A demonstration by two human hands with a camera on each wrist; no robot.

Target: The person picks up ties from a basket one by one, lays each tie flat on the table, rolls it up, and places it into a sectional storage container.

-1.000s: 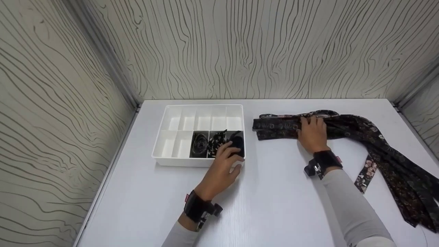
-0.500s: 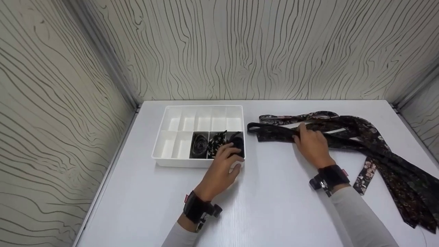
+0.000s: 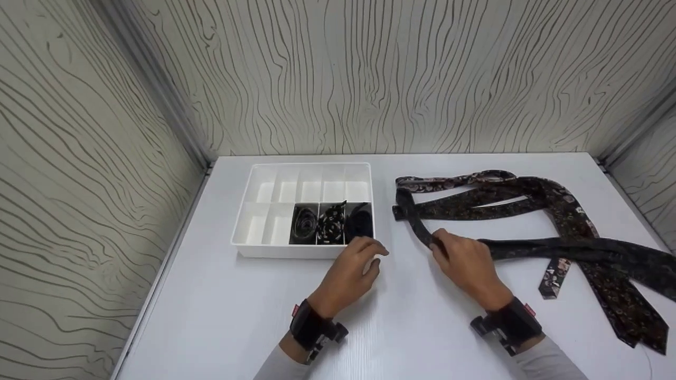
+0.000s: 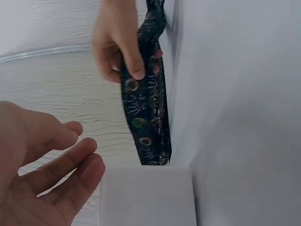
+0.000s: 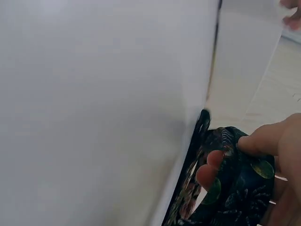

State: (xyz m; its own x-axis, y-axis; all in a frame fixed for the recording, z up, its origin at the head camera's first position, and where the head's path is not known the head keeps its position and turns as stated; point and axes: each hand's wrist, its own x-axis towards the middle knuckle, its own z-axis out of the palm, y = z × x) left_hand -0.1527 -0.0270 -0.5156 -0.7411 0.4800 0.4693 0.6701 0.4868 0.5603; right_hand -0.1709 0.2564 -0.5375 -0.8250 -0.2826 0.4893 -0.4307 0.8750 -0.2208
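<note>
My right hand (image 3: 470, 272) pinches a dark patterned necktie (image 3: 560, 249) between thumb and fingers, lifted off the other ties. In the right wrist view this necktie (image 5: 240, 193) shows green and pale motifs and passes between thumb and fingers. One length of it runs from the hand back toward the pile's left end; the rest trails right across the pile. My left hand (image 3: 348, 274) holds nothing, fingers loosely bent, just in front of the front right corner of a white divided box (image 3: 288, 252). In the left wrist view the left fingers (image 4: 70, 165) are apart from the box.
Dark rolled ties fill three front-row compartments at the right: a striped-looking roll (image 3: 305, 224), a speckled roll (image 3: 331, 224) and a plain dark roll (image 3: 360, 220). Further floral neckties (image 3: 475, 205) lie folded on the white table (image 3: 412, 338), right of the box. Patterned walls (image 3: 359, 79) enclose it.
My right hand has picked one dark necktie out of the pile and drawn it toward the front and slightly left. My left hand has shifted back from the box's corner compartment toward the front.
</note>
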